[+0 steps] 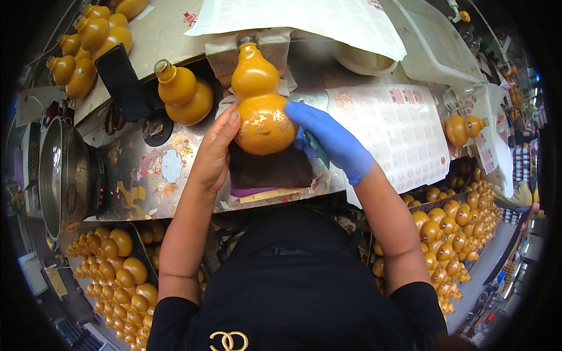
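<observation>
My forearms [186,234] slant inward to the golden gourd-shaped bottle [259,102], upper centre of frame: bare left hand [216,147] gripping its left side, blue-gloved right hand [335,139] its right, clasping a green tool [318,148].

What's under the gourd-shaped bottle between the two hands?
Beige cloth shows either side of the bottle at its neck, dark cloth by its base. Whatever is directly beneath is covered.
</observation>
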A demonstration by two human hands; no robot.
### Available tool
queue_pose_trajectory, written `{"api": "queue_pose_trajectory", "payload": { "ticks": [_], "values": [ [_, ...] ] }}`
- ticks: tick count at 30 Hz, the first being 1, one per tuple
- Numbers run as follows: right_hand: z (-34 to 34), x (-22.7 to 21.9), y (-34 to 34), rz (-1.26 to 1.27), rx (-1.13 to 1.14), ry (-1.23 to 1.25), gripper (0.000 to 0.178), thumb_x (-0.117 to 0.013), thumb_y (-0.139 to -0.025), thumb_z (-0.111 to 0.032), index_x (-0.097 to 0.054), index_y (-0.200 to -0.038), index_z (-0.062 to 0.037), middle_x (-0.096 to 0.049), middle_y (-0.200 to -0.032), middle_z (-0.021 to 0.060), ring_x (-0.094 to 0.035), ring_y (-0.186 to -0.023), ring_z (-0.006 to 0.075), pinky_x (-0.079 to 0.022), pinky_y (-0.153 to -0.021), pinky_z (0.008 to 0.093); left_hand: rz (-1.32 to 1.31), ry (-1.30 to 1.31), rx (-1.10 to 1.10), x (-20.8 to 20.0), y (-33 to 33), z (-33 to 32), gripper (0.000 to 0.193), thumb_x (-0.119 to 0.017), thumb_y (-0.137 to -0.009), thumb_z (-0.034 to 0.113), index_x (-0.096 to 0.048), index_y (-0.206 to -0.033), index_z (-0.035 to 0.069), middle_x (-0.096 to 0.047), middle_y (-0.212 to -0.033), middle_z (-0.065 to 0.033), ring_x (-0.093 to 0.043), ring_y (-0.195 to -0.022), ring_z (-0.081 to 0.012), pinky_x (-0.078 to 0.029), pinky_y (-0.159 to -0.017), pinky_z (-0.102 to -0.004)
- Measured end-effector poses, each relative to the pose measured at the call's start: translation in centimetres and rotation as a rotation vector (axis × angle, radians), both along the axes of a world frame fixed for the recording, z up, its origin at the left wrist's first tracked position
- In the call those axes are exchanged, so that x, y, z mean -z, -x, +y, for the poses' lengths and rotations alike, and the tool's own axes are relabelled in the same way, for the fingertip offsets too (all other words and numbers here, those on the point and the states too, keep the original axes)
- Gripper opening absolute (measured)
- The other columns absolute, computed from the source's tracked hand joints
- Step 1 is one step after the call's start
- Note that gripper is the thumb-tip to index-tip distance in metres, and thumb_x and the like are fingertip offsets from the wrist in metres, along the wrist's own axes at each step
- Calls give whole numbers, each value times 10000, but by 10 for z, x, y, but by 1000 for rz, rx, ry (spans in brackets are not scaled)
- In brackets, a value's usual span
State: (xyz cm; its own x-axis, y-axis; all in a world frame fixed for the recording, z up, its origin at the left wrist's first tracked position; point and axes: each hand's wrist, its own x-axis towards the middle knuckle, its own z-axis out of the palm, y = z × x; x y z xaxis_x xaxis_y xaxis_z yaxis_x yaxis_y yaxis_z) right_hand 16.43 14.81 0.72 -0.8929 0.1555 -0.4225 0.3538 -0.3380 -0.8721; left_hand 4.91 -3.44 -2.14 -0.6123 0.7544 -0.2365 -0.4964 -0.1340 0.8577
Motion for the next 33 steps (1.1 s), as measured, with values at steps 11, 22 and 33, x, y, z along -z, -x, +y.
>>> {"api": "queue_pose_trajectory", "payload": {
  "ticks": [11,22,33],
  "values": [
    [-5,27,-10,119,45,-239,651,-698,-854,-369,-468,-1378,-59,-583,-768,-3,-531,-691,57,-447,-675,207,256,17,81,16,-2,-11,778,-626,-900,377,-253,-1470,2,-383,-1444,-129,-343,-1345,-207,-222,-1123,-328],
    [-5,3,-1,41,27,-201,629,-582,-913,-458,-494,-1338,-3,-616,-1155,97,-552,-1043,120,-421,-934,251,186,43,30,4,-6,-2,772,-579,-927,410,-231,-1470,-13,-378,-1445,-140,-332,-1351,-206,-209,-1120,-310],
    [9,25,-4,-93,94,105,579,-545,-922,-500,-587,-1200,7,-640,-871,48,-600,-804,128,-481,-774,262,137,43,62,7,1,-9,692,-426,-989,450,-230,-1472,-4,-365,-1455,-141,-307,-1367,-214,-186,-1135,-318]
  ]
}}
